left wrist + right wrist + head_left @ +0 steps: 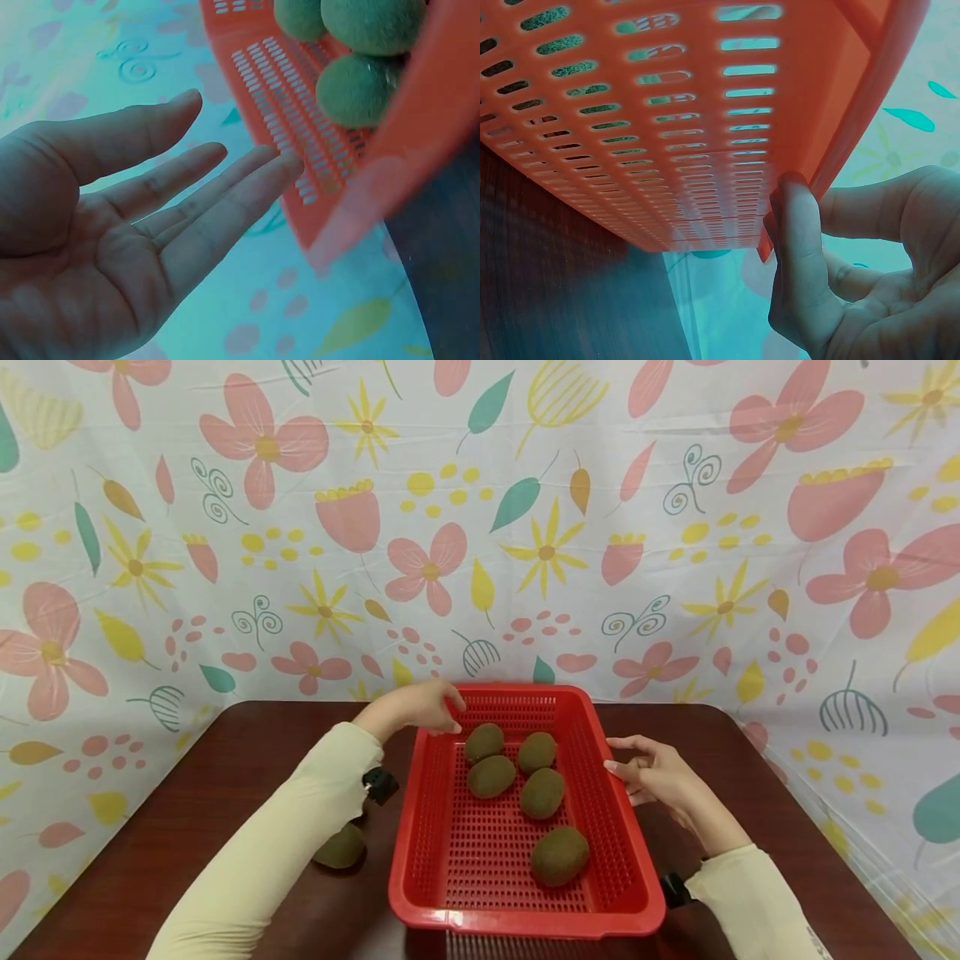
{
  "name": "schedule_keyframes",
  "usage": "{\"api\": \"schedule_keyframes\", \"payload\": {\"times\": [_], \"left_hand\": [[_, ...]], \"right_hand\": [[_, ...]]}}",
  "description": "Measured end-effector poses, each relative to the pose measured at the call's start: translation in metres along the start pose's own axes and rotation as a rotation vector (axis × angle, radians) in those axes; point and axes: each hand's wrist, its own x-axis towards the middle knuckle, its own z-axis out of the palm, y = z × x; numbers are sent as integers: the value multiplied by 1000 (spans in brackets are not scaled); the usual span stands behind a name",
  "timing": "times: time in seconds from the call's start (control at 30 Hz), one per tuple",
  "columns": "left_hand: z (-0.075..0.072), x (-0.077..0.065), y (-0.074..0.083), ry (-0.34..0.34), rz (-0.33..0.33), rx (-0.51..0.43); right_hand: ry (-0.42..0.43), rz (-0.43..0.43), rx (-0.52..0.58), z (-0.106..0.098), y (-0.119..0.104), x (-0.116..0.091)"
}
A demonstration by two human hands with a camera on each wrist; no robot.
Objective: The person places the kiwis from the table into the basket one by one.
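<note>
A red plastic basket [427, 893] with slotted walls holds several brown fuzzy kiwis [559, 856]; most lie toward its far half. My left hand [422, 706] is at the basket's far left corner, holding nothing. In the left wrist view, the left hand's fingers [217, 225] are extended, with the thumb apart from them. My right hand [660, 777] is at the basket's right rim. The right wrist view shows that hand [862, 277] gripping the rim, with fingertips against the outer wall and the thumb partly hidden.
Left of the basket, another kiwi [341, 847] lies on the dark wooden table [247, 793], with a dark shape behind it partly hidden by the left sleeve. A flower-printed cloth [480, 527] hangs behind the table. Each wrist wears a small black camera [380, 785].
</note>
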Motion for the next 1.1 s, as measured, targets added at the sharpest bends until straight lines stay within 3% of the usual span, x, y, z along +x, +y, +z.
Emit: {"api": "schedule_keyframes", "payload": {"times": [0.1, 0.3, 0.47, 0.57, 0.73, 0.9, 1.1], "left_hand": [[-6, -13, -14, 33, 11, -37], [-12, -37, -48, 97, -33, -107], [-8, -51, -79, 103, -86, -54], [-3, -59, -96, 94, -135, 24], [6, -75, -117, 43, -222, 70], [13, -85, -133, -14, -267, 49], [17, -87, -143, -49, -279, -2]], "right_hand": [[1, 1, -2, 0, 0, 0], [3, -1, -9, -1, 2, 2], [5, 2, -6, -1, 3, 2], [6, 1, -7, -1, 3, 1], [6, -5, -8, -1, 3, 1], [1, -5, -4, -1, 3, 1], [1, -8, 0, -1, 3, 1]]}}
